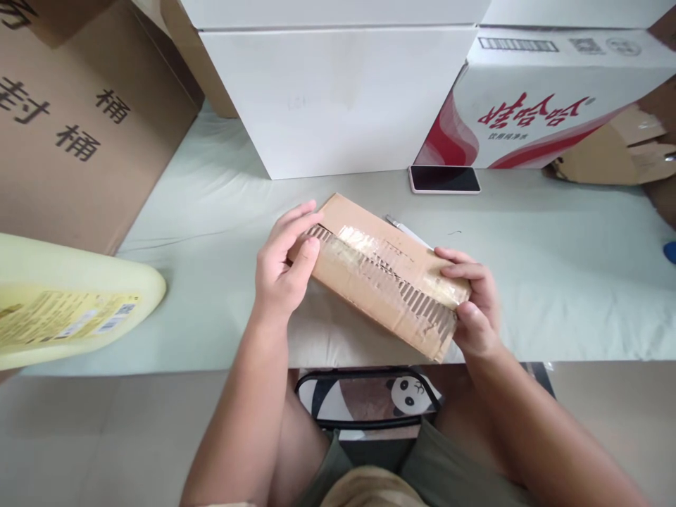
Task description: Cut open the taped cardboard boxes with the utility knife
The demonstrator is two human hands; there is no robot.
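A small brown cardboard box [364,282] is held between both my hands above the cloth-covered surface, tilted with its right end nearer to me. Its upper face has a torn strip with bare corrugation and shiny tape. My left hand [288,257] grips the left end, thumb on top. Around the right end closes my right hand [478,299], its thumb near the lower corner. A slim white tool with a metal tip, perhaps a utility knife [409,229], lies just behind the box, partly hidden by it.
Behind stand a white carton [338,105] and a red-and-white carton [528,105], with a phone [445,179] before them. To the left are a large brown carton [89,127] and a pale yellow jug [68,303]. A panda-patterned item [370,398] sits below the front edge.
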